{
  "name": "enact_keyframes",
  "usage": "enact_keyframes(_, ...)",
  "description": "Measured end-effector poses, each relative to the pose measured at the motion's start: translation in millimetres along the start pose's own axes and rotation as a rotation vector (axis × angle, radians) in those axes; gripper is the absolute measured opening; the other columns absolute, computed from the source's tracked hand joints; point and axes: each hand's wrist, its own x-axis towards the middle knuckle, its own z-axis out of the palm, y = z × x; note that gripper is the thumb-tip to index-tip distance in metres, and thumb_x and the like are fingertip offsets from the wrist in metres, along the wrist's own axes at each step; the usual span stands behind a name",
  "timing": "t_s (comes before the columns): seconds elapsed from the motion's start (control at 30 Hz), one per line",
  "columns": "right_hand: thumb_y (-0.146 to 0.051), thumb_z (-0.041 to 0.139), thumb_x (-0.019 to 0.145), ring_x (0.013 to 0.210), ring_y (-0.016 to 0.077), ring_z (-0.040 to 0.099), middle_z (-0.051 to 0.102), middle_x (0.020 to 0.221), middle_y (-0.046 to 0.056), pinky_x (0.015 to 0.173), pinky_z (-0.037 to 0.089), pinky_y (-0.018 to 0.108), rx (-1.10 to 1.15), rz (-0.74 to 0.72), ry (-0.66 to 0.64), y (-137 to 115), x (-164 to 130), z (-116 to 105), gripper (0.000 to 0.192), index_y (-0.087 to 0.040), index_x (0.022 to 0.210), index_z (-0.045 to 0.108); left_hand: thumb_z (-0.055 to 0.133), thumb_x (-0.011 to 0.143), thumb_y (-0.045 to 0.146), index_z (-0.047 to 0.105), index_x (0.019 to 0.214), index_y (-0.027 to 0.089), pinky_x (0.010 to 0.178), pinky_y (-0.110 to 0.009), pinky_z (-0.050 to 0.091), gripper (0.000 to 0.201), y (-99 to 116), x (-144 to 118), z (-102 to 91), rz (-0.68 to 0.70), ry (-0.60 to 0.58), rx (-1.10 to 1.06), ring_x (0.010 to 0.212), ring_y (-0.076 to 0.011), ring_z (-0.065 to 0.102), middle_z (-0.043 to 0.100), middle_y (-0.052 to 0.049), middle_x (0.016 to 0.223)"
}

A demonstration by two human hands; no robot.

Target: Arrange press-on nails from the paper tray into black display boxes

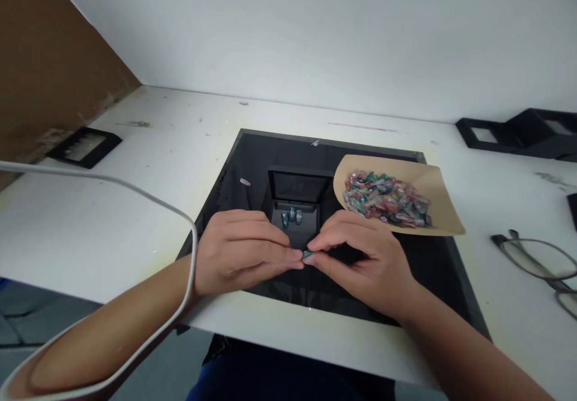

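Observation:
Between the fingertips of my two hands is a small teal press-on nail (307, 254). My left hand (250, 247) is closed, its thumb and fingertips meeting the nail's left side. From the right, my right hand (360, 254) pinches the same nail between thumb and index finger. Just behind the hands stands an open black box (300, 186) with its lid raised. Several teal nails (292, 215) lie inside it. A cardboard tray (444, 202) to the right holds a heap of loose teal, pink and clear nails (387, 196).
A glossy black mat (252, 154) lies under the work on a white table (180, 118). One pale nail (245, 181) rests on it. A white cable (135, 193) crosses my left forearm. Black boxes (85, 147) sit at both sides, and eyeglasses (536, 257) lie at right.

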Motion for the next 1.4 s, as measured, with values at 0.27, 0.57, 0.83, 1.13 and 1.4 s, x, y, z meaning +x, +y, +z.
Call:
enact_keyframes(0.27,-0.011,0.081,0.08,0.061,0.0113,0.064,0.073,0.067,0.002,0.06,0.051,0.025,0.013,0.009,0.038,-2.3,-1.8,4.9,0.007,-0.015,0.08,0.075,0.079,0.083,0.01,0.073,0.095,0.011,0.063,-0.023,0.061,0.014,-1.7,-0.2,4.3,0.097,0.089,-0.077,0.076,-0.0143,0.076,0.081,-0.008,0.086)
enact_keyframes(0.57,-0.007,0.083,0.077,0.063,0.0119,0.066,0.076,0.071,0.005,0.06,0.053,0.025,0.127,0.007,0.04,-4.8,-1.8,3.8,0.009,-0.012,0.081,0.077,0.083,0.08,0.01,0.073,0.097,0.013,0.058,-0.027,0.055,0.02,-2.4,-4.1,6.6,0.007,0.119,-0.148,0.067,-0.014,0.072,0.079,-0.007,0.082)
enact_keyframes(0.83,-0.005,0.08,0.08,0.07,0.0104,0.071,0.077,0.078,0.004,0.065,0.056,0.02,0.218,0.073,0.006,-16.0,-0.6,6.3,0.01,-0.014,0.084,0.075,0.076,0.086,0.01,0.071,0.097,0.014,0.065,-0.029,0.055,0.013,0.6,-2.7,6.2,-0.049,0.109,-0.101,0.075,-0.0153,0.074,0.079,-0.008,0.088)
enact_keyframes(1.13,-0.013,0.074,0.085,0.054,0.0114,0.051,0.058,0.062,-0.004,0.053,0.044,0.027,-0.359,0.097,0.306,-17.4,-0.8,-11.5,0.011,-0.024,0.086,0.072,0.073,0.086,0.01,0.07,0.092,0.022,0.066,-0.035,0.049,0.014,-0.2,-9.0,10.6,-0.355,0.442,-0.035,0.07,-0.0144,0.061,0.069,0.0,0.078)
enact_keyframes(1.4,-0.035,0.077,0.085,0.052,0.0113,0.05,0.05,0.058,-0.006,0.051,0.037,0.027,-0.448,0.403,-0.155,-16.3,3.4,-29.0,0.012,-0.024,0.085,0.074,0.072,0.087,0.01,0.069,0.098,0.021,0.068,-0.032,0.049,0.015,-4.9,-14.4,6.9,-0.318,0.31,-0.05,0.072,-0.0139,0.061,0.068,0.0,0.077)
